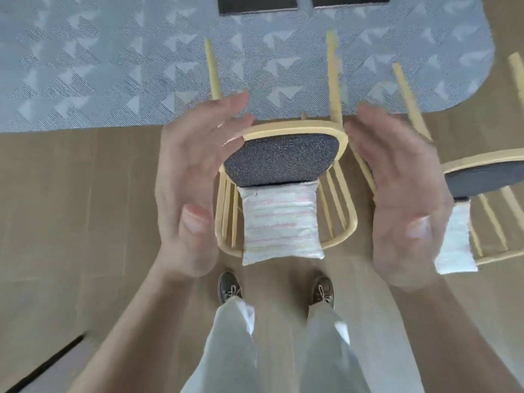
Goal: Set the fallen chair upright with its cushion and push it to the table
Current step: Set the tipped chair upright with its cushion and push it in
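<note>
Grey trouser legs and our two dark laced shoes (230, 287) sit nearest, planted on the wood floor (85, 222) right behind the fallen chair (295, 131). Just past the toes lies the striped cushion (280, 225), resting on the chair's spindle back, which is flat on the floor, so the speckled dark seat pad (280, 163) faces up at us and the legs stick out over the patterned grey rug (99, 66). Our left hand (192, 188) and right hand (408, 199) hang either side of it, both spread wide, palms turned in, gripping nothing; they're blurry, but neither looks to be touching the frame yet. We'd guess they're lined up like that to catch the curved back rail on both sides and tip the whole thing up evenly, cushion still in place. A second chair (487, 177) with its own pale cushion lies tipped over off to the right. At the far top edge two dark blocks (255, 4) could belong to the bench, but we honestly can't tell.
</note>
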A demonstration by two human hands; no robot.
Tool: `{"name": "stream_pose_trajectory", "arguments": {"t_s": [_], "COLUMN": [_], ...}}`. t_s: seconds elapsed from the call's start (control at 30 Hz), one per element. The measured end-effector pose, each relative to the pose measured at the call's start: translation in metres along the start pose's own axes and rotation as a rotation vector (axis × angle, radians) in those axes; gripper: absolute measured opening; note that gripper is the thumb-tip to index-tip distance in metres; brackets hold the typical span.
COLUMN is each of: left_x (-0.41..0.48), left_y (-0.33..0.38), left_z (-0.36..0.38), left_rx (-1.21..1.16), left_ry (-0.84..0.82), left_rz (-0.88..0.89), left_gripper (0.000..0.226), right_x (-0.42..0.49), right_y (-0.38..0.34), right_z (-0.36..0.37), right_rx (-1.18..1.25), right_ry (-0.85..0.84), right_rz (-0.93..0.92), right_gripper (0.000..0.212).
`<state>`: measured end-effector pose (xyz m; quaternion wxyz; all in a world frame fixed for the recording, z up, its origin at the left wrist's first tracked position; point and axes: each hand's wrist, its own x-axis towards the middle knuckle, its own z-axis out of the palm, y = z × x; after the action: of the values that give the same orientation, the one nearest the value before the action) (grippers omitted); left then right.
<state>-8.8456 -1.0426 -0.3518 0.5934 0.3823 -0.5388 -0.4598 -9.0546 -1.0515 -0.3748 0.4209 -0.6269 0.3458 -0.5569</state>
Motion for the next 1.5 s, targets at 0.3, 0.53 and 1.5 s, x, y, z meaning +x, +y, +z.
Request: {"name": "stream_pose_trajectory", "arguments": {"t_s": [0.3,0.53,1.5], "left_x": [-0.052,-0.089,-0.183], "left_y": [-0.224,-0.460,-0.621], "left_z": [0.047,0.030,-0.040], "left_rx": [0.119,0.242,0.308], "left_ry": [0.062,0.117,0.366], "left_rz": [-0.017,-0.023,-0.810], "left_gripper": [0.073,0.073,0.071], "right_x": [-0.066,-0.149,-0.238], "right_y": [0.214,0.445,0.596], "right_z": [-0.065,-0.091,-0.134], "right_rx": [0.038,0.014,-0.161], "right_ry": [-0.068,-0.019,0.051], "right_rz": [0.115,0.214,0.818], "right_gripper": [0.091,0.088,0.084]}}
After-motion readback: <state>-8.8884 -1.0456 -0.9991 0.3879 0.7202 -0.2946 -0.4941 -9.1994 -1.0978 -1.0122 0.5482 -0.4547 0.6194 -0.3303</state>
